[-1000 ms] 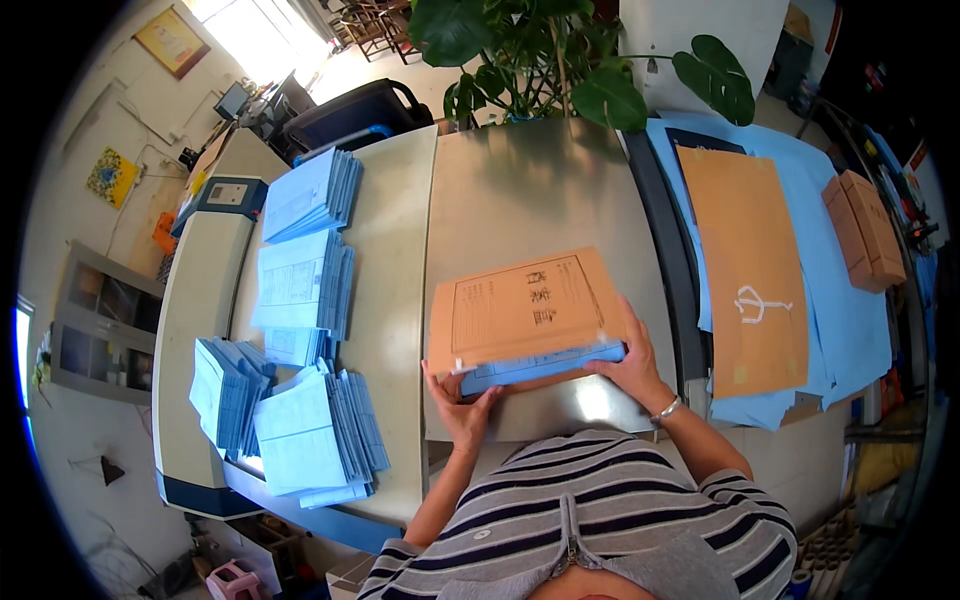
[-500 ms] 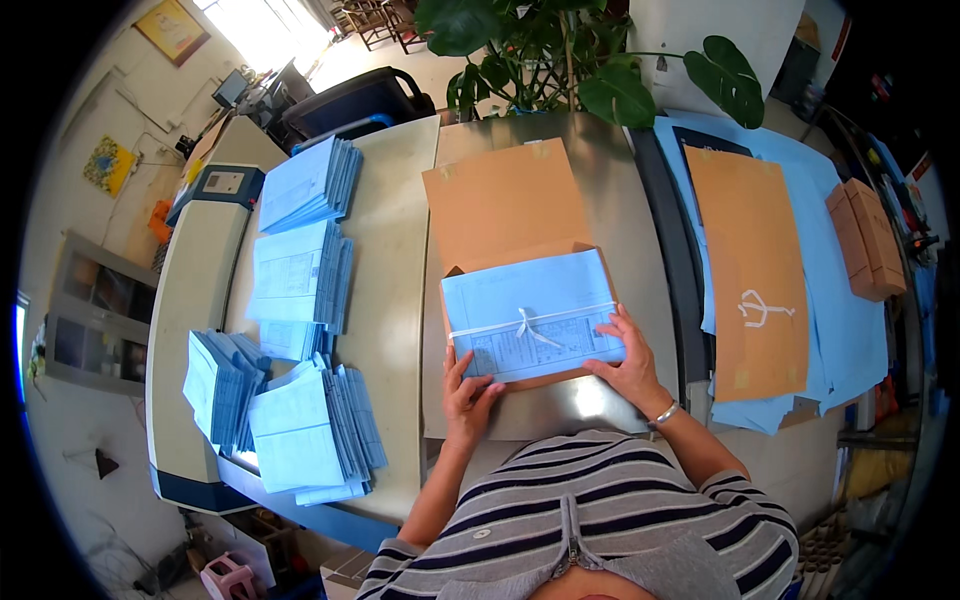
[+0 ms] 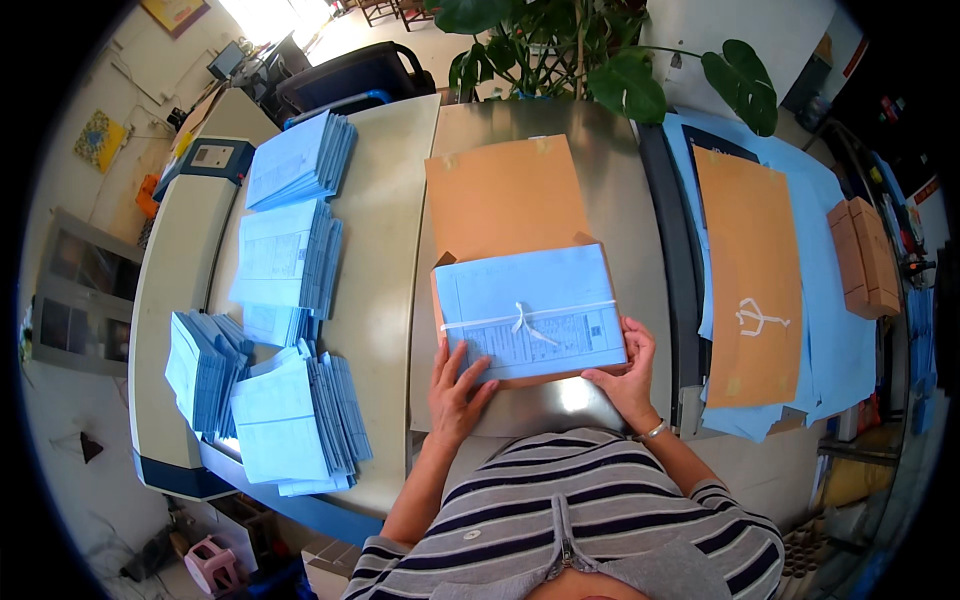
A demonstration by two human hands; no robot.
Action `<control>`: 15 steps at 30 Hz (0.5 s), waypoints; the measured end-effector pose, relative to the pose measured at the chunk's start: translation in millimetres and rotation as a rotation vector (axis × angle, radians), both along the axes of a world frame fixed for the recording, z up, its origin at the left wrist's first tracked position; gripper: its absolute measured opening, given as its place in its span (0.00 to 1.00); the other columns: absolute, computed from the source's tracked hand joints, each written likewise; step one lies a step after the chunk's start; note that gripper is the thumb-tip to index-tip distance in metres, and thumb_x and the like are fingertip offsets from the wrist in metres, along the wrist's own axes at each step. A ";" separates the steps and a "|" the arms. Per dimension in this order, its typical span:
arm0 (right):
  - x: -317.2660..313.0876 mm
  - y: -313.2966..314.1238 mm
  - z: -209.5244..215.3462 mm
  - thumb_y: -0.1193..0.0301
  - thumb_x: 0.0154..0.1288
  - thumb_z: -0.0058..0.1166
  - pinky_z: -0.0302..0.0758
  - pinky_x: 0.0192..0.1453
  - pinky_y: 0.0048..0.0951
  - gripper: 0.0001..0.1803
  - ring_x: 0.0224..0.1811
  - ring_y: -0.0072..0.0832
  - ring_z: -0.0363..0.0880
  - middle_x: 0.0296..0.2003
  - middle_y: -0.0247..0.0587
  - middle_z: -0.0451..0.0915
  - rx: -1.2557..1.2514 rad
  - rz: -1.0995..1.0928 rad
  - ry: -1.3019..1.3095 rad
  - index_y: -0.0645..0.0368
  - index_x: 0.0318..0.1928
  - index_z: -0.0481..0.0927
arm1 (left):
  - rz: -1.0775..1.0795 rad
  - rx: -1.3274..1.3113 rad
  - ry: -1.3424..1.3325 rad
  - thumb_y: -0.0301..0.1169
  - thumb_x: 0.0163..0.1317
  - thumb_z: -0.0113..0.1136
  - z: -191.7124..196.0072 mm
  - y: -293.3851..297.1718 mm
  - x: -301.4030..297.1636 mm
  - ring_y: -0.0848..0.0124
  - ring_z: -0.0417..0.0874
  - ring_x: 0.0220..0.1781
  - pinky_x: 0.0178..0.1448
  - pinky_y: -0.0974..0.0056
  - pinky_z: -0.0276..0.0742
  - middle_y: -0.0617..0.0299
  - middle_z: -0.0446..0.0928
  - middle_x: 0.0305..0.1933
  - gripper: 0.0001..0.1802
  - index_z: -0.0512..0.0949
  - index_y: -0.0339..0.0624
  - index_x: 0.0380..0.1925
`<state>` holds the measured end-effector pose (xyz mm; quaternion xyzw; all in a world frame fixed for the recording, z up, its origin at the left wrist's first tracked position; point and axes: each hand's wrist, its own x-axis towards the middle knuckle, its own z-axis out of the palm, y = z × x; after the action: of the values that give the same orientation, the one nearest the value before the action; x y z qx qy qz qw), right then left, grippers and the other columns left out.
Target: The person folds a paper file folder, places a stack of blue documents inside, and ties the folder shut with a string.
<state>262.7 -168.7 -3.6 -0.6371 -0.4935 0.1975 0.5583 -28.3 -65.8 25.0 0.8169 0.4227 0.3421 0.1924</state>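
A blue paper bundle (image 3: 545, 285), tied with a white ribbon (image 3: 500, 318) in a bow, lies in a brown cardboard box (image 3: 537, 379). The box's lid (image 3: 505, 205) is folded back flat on the far side. My left hand (image 3: 460, 395) rests at the near left corner with its fingers spread, some over the bundle's edge and the thumb near the front wall. Bracketing the near right corner is my right hand (image 3: 628, 378), its fingers along the right side and its thumb at the front, closed about the box. The box's underside is hidden.
Several stacks of folded blue papers (image 3: 285, 250) stand on the left of the table (image 3: 385, 290). To the right, a flat brown cardboard piece (image 3: 750, 270) lies over blue sheets (image 3: 835, 330), beside a small closed brown box (image 3: 862, 258). Plant leaves (image 3: 627, 85) overhang the far edge.
My right hand has drawn back from the bundle's top to the box's right side. My left fingers have spread farther over the near left corner. The view has shifted slightly.
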 end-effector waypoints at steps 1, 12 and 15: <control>1.5 -3.7 0.5 0.63 0.43 0.82 0.70 0.71 0.40 0.53 0.69 0.42 0.67 0.70 0.51 0.60 -0.034 -0.020 -0.054 0.60 0.64 0.60 | -0.017 0.046 0.075 0.36 0.52 0.77 2.8 0.2 0.0 0.44 0.64 0.76 0.75 0.44 0.63 0.52 0.74 0.67 0.22 0.86 0.50 0.49; -1.7 -5.4 34.6 0.55 0.57 0.71 0.80 0.54 0.37 0.29 0.55 0.49 0.80 0.59 0.54 0.77 -0.012 -0.068 -0.746 0.66 0.49 0.80 | -0.079 0.164 0.279 0.48 0.48 0.77 20.8 11.4 10.6 0.42 0.66 0.68 0.66 0.45 0.68 0.60 0.79 0.58 0.22 0.88 0.54 0.43; -2.2 -3.0 39.2 0.54 0.57 0.69 0.75 0.51 0.39 0.26 0.50 0.45 0.78 0.48 0.46 0.79 0.009 -0.054 -0.788 0.62 0.46 0.82 | -0.058 0.206 0.308 0.50 0.49 0.75 19.3 11.8 12.1 0.44 0.66 0.67 0.64 0.45 0.68 0.62 0.79 0.55 0.22 0.88 0.55 0.43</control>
<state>260.5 -171.7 35.5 -0.6744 -0.6538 -0.0794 0.3339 -16.2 -54.0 44.2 0.8868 0.3862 0.2487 0.0506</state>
